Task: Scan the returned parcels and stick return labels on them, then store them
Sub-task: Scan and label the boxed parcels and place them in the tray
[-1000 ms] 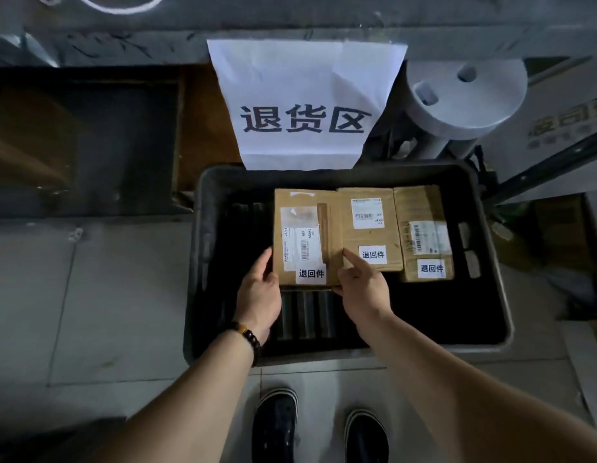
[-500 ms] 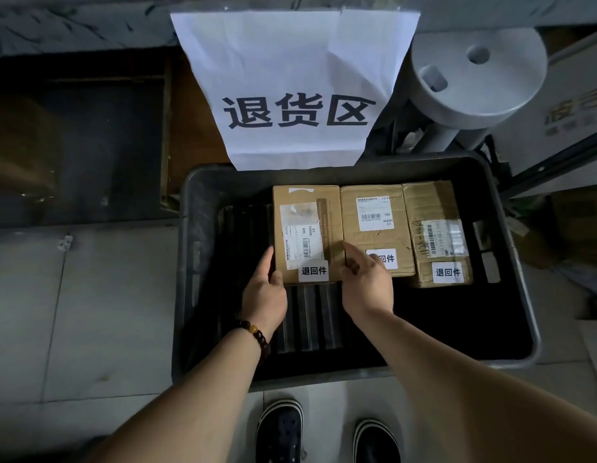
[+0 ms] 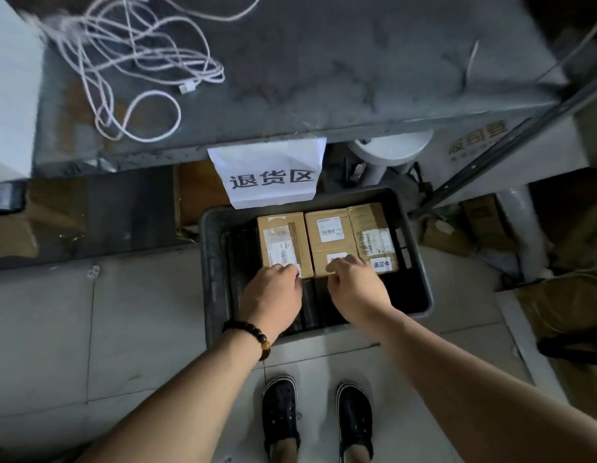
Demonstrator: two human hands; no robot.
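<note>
Storing looks nearly done: three boxes lie side by side in the grey bin [image 3: 207, 262], the left parcel [image 3: 283, 237] just beyond your left grip [image 3: 273, 290], the middle parcel [image 3: 327, 243] just beyond your right grip [image 3: 355, 289], and the third parcel [image 3: 374, 225] to that grip's right with its return label [image 3: 382, 264] showing. Both grips are loosely curled, fingertips resting on the near ends of their parcels, clamped on nothing as far as shows.
</note>
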